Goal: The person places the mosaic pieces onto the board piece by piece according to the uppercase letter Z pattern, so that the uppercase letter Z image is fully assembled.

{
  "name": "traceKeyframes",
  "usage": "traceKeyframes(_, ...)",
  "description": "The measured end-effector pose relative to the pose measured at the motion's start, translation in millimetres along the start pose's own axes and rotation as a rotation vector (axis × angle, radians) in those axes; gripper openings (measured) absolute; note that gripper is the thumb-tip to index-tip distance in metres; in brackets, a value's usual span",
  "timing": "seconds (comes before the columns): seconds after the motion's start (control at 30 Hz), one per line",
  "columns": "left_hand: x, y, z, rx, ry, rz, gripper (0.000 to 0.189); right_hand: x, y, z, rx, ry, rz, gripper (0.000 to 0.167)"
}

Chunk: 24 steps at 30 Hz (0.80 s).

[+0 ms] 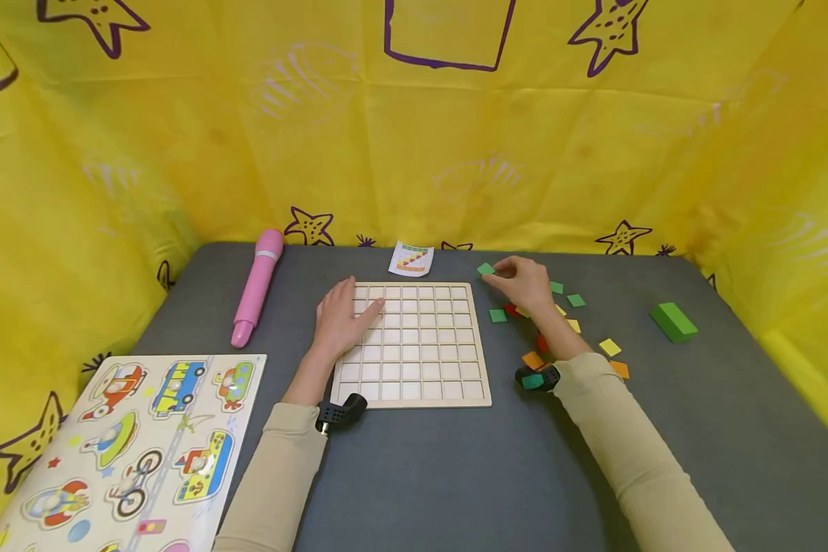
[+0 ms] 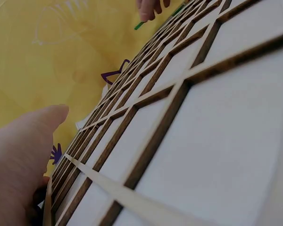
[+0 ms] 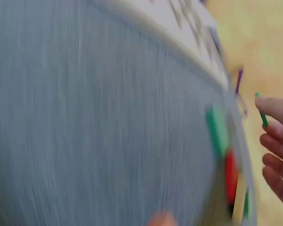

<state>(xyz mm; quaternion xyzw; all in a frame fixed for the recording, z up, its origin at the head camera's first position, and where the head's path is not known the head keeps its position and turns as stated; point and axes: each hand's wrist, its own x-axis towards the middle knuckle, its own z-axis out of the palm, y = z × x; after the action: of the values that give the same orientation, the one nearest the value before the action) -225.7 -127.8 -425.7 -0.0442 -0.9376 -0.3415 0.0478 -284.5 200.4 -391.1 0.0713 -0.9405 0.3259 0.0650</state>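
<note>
A wooden grid board [image 1: 411, 397] with white square cells lies at the middle of the table. My left hand [image 1: 338, 322] rests on its left edge, thumb stretched over the upper cells; the left wrist view shows that thumb [image 2: 30, 127] beside the grid. Off the board's upper right corner, my right hand [image 1: 524, 282] pinches a thin green square tile [image 1: 485, 269] between thumb and fingertips. In the right wrist view the pinched green tile [image 3: 261, 110] appears edge-on. Below this hand lie loose tiles, among them a green tile [image 1: 498, 315] and a yellow tile [image 1: 610, 347].
A small card [image 1: 411, 259] with a coloured grid pattern lies behind the board. A pink toy microphone [image 1: 257, 291] and a picture puzzle board [image 1: 145, 452] are on the left. A green block [image 1: 673, 322] sits at the right. Yellow cloth [image 1: 414, 153] hangs behind the table.
</note>
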Motion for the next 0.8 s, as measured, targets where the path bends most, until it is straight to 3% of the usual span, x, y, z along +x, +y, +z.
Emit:
traceKeyframes(0.17,-1.5,1.0,2.8,0.043,-0.007,0.001,0.084,0.9,-46.0,22.7,0.116,-0.078,-0.044,0.036)
traceKeyframes(0.4,-0.9,6.6,10.7,0.065,-0.030,-0.025,0.080,3.5,-98.7,66.3,0.083,-0.204,-0.170,0.029)
traceKeyframes(0.57,-1.3,15.5,16.3,0.010,0.011,-0.082,0.066,8.0,-110.2,91.0,-0.013,-0.234,-0.204,0.027)
traceKeyframes(0.8,-1.5,22.6,15.7,-0.032,0.034,-0.161,0.065,10.0,-112.4,98.8,-0.060,-0.229,-0.250,0.028)
